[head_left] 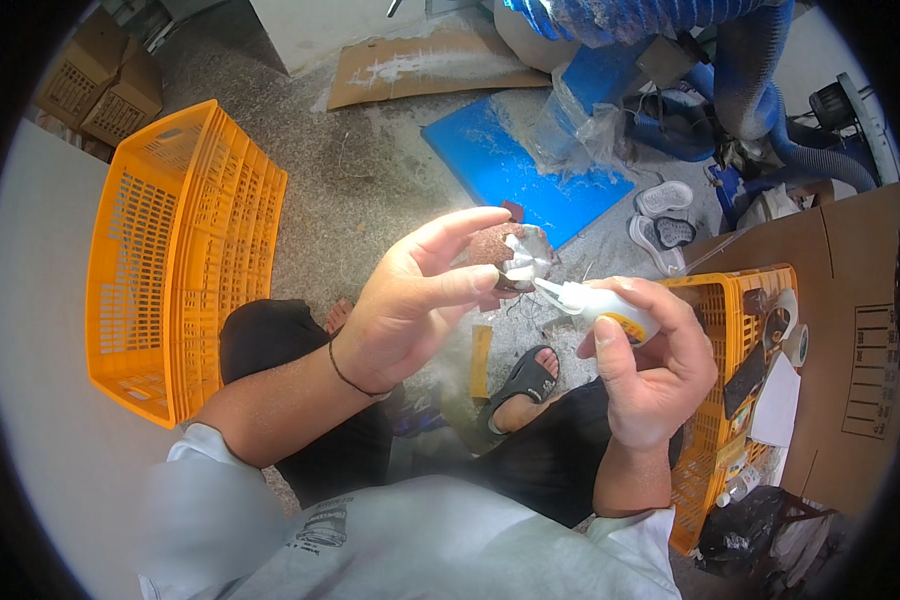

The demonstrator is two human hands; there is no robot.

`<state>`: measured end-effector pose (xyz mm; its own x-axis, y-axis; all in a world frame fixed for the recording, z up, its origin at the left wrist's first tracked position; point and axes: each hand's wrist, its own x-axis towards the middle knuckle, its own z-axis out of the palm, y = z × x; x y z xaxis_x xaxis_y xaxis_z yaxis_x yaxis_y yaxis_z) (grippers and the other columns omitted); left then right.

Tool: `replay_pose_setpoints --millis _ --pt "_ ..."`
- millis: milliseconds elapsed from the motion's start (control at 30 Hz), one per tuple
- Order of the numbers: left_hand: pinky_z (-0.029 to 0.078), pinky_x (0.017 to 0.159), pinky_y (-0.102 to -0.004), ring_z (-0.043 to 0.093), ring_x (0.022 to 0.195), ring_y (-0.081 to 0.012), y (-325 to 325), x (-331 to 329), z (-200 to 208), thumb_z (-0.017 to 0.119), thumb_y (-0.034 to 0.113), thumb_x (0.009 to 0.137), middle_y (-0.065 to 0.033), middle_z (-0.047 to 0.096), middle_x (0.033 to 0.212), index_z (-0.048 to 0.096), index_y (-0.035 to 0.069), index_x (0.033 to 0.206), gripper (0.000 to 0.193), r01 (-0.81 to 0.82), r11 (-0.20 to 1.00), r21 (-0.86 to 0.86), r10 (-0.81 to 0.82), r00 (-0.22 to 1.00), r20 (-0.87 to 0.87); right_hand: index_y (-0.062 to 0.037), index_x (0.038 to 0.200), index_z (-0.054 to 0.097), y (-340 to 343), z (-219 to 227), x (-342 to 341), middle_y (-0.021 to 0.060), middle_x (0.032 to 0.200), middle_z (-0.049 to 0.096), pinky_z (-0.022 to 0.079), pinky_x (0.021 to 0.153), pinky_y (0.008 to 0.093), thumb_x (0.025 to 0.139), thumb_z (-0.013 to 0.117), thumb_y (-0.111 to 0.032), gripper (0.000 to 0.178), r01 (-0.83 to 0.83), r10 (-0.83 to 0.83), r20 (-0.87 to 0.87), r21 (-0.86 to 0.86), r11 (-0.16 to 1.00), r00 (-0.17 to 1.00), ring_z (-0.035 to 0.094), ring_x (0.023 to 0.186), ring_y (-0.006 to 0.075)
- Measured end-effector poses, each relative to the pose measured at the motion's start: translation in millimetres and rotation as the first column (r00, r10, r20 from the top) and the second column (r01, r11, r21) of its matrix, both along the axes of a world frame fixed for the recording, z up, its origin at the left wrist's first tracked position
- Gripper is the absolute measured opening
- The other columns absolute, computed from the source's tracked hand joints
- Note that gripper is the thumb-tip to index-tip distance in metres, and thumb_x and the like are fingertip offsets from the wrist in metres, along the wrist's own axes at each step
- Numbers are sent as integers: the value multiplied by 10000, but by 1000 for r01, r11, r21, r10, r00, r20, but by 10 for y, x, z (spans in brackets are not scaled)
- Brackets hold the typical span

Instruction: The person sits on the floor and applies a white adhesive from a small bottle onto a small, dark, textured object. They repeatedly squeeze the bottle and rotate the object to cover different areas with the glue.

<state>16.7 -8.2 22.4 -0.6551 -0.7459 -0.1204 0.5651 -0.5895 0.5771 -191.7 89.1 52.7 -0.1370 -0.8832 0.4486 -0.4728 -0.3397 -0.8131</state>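
I record the left hand [400,300] gripping a rough brown-and-white piece [520,258] between thumb and fingers, in mid-air above the floor [340,200]. The right hand [660,375] is wrapped around a white bottle [602,308], nozzle [553,291] at the piece's edge; contact is unclear. I judge the step as gluing; next calls for steady aim and a light squeeze.

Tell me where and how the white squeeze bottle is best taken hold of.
Probably by the wide body of the white bottle, from the right, where the right hand grips it: the narrow nozzle points left toward the rough brown piece in the left hand, so gripping the broad end leaves the tip clear.
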Motion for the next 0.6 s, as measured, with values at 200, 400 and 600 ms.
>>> replay_pose_setpoints --millis 200,400,600 --pt "442 1123 -430 580 1273 -256 -3 -4 -5 767 61 883 -166 590 1367 445 -25 1468 673 2 1000 -24 -3 1000 -4 50 1206 625 -2 -1 -18 214 1070 697 562 642 265 894 680 31 317 14 -14 -10 -8 1000 1000 675 750 180" --pt "434 1135 -478 584 1272 -266 -7 -13 -7 763 77 891 -170 589 1367 450 -19 1466 662 0 999 -33 1 1000 7 69 1158 659 3 17 -1 184 1084 710 562 790 294 852 716 55 312 90 -95 130 42 995 987 691 903 194" --pt "435 1134 -479 584 1274 -271 -6 -13 -11 765 80 889 -172 590 1365 451 -19 1465 663 -3 999 -37 3 1000 8 77 1133 678 0 34 29 168 1093 714 564 864 310 832 740 66 308 109 -122 192 74 991 974 699 985 199"
